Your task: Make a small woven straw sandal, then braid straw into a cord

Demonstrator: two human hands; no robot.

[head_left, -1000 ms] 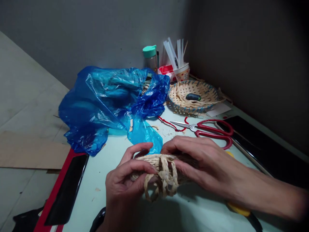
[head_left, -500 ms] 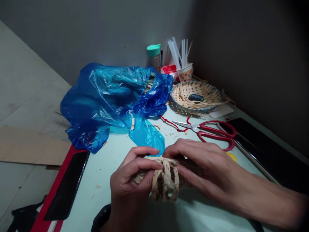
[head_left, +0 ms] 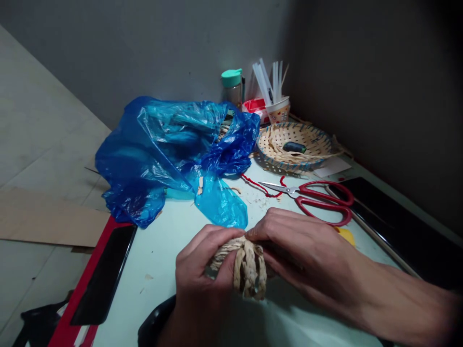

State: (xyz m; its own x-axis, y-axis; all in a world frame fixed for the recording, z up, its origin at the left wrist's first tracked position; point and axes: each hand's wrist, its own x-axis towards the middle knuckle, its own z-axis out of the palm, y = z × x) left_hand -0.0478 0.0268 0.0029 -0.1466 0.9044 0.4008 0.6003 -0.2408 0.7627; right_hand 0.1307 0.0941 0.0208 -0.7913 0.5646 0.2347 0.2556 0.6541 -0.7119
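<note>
A small piece of twisted straw rope weaving (head_left: 249,270) sits between both hands just above the pale table (head_left: 162,250). My left hand (head_left: 202,279) grips its left side, with the fingers curled over the top. My right hand (head_left: 300,246) covers the right side, thumb and fingers closed on it. Several loops of the rope hang down between the two hands. The rest of the woven piece is hidden under my right palm.
A crumpled blue plastic bag (head_left: 170,149) lies behind the hands. Red-handled scissors (head_left: 318,197) and a red cord (head_left: 258,187) lie at the right. A woven basket (head_left: 294,149), a cup of white sticks (head_left: 277,103) and a green-capped jar (head_left: 232,86) stand at the back.
Both hands have drawn closer together on the straw piece and shifted slightly right and down in the view. The hanging loops are bunched tighter now.
</note>
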